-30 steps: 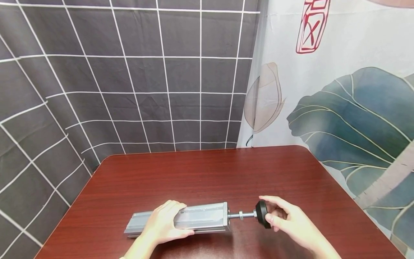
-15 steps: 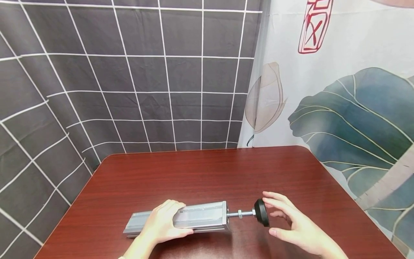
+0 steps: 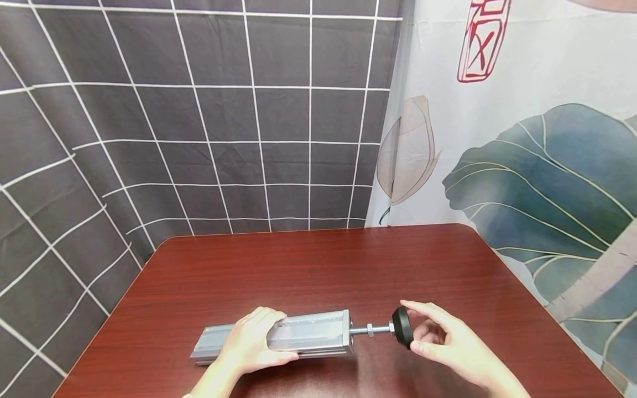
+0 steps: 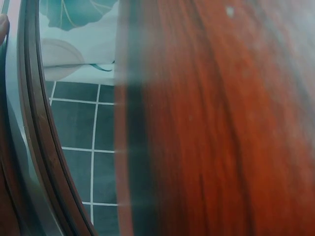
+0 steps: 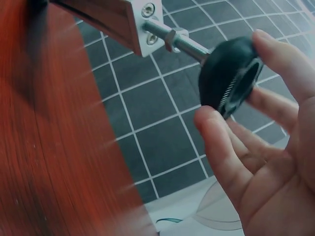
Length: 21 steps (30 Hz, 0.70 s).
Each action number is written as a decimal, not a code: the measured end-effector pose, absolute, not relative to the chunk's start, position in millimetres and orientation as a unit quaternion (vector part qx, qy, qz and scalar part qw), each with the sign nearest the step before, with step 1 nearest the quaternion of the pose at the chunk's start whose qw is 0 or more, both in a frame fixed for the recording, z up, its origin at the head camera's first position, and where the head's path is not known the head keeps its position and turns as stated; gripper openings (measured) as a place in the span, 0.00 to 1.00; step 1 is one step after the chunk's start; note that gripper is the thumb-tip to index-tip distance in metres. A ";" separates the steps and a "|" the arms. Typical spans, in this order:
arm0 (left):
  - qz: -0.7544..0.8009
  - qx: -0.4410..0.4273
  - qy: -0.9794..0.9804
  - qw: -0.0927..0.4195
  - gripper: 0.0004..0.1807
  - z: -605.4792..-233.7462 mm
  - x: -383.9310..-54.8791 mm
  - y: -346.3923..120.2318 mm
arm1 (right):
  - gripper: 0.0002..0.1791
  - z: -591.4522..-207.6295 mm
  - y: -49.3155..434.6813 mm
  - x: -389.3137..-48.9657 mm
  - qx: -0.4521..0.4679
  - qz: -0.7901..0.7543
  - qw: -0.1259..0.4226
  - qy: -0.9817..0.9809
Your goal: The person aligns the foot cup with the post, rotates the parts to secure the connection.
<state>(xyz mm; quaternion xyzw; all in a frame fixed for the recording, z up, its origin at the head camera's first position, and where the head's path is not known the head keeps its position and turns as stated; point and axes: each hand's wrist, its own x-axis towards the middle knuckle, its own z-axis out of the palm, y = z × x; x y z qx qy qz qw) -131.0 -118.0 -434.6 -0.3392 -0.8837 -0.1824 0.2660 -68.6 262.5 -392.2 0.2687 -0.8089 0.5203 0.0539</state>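
Note:
Gripped across its top and near side by my left hand (image 3: 254, 340), a silvery aluminium profile (image 3: 316, 331) lies lengthwise near the front of the table. From its right end plate (image 5: 150, 22), fastened with screws, a threaded rod (image 3: 380, 330) sticks out with a hex nut (image 5: 172, 40) partway along. A black levelling foot (image 3: 402, 326) sits on the rod's end, slightly tilted. My right hand (image 3: 450, 342) pinches the foot's rim, thumb below and index finger above; the other fingers curl behind it. In the left wrist view only the profile's grooved side (image 4: 37, 98) shows, blurred.
The reddish-brown wooden table (image 3: 308, 265) has rounded far corners. Behind it and to the left hangs a dark grey curtain (image 3: 219, 116) with a white grid. A white curtain (image 3: 423, 66) with leaf prints hangs at the right.
Half a second ago my right fingers were spread off the levelling foot; now thumb and index finger are back on its rim. My left hand and the profile have hardly moved.

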 end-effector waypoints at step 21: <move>-0.182 -0.338 -0.887 0.256 0.33 -434.4 -130.2 -117.5 | 0.38 -391.9 271.3 -66.2 0.355 0.464 0.059 -0.809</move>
